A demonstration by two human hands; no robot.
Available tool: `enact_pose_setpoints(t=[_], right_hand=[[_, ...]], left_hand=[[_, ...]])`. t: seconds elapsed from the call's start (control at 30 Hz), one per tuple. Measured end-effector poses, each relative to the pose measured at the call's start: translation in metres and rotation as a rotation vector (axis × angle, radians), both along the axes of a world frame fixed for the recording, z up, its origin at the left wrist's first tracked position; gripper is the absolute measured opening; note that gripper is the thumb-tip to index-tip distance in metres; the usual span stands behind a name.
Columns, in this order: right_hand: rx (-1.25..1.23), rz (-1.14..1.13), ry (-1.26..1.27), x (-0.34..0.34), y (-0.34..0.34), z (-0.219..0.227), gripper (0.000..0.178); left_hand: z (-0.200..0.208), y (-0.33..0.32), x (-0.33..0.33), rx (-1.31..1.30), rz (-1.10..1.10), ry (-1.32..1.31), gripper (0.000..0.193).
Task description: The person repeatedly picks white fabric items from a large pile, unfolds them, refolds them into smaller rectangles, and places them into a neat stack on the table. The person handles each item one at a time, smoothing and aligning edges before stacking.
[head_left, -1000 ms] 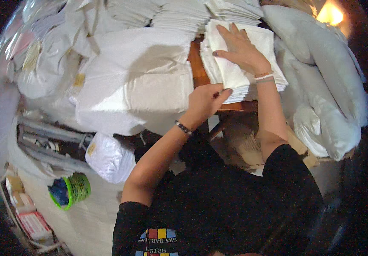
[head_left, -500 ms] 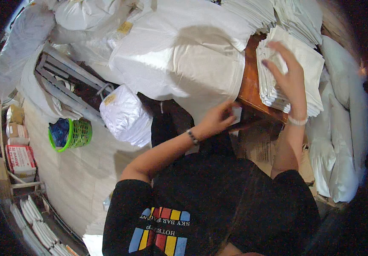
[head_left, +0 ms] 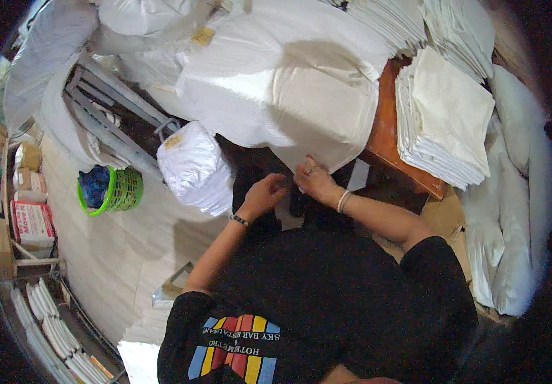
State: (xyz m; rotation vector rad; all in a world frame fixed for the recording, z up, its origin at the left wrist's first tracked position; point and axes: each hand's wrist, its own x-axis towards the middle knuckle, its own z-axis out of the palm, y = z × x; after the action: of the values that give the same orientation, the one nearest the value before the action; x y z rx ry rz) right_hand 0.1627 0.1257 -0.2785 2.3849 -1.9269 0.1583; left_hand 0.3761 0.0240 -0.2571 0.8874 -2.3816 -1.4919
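A large white cloth (head_left: pixel 321 121) lies spread over the wooden table (head_left: pixel 388 121), its near edge hanging toward my lap. My right hand (head_left: pixel 317 182), with a pale band at the wrist, is at that near edge. Its fingers are bent and overlap the cloth, but what lies between them is hidden. Just left of it, my left hand (head_left: pixel 266 195), wearing a dark bracelet, has its fingers curled together; anything in them is too small to make out. To the right, a stack of folded cream-white cloths (head_left: pixel 445 115) rests on the table.
A white wrapped bundle (head_left: pixel 194 168) stands left of my knees, beside a grey metal frame (head_left: pixel 113 109). Further left is a green basket (head_left: pixel 122 191) with dark blue cloth inside. White sacks (head_left: pixel 512 237) line the right side. More folded cloths (head_left: pixel 385 22) are piled at the back.
My right hand has left the folded stack and come down left to the spread cloth's near edge. My left hand has drawn back to the left. The view has shifted slightly.
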Motion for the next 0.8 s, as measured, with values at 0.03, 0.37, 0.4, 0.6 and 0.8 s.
enact_pose_setpoints(t=[0.03,0.37,0.4,0.6,0.8], right_hand=[[0.06,0.02,0.101,-0.008,-0.004,0.0,0.024],[0.136,0.036,-0.476,0.027,-0.013,0.101,0.026],[-0.049,0.039,-0.614,0.037,-0.019,0.121,0.026],[-0.265,-0.101,-0.929,0.034,-0.037,0.243,0.04],[-0.553,0.3,-0.323,0.049,-0.04,0.275,0.061]], left_hand=[[0.005,-0.004,0.004,0.017,0.054,0.063,0.045],[0.053,0.004,0.008,-0.142,0.186,0.334,0.073],[0.063,0.006,0.006,-0.256,0.19,0.355,0.074],[0.136,-0.027,0.022,-0.424,0.504,0.432,0.04],[0.203,-0.04,0.043,-0.288,0.507,0.65,0.012]])
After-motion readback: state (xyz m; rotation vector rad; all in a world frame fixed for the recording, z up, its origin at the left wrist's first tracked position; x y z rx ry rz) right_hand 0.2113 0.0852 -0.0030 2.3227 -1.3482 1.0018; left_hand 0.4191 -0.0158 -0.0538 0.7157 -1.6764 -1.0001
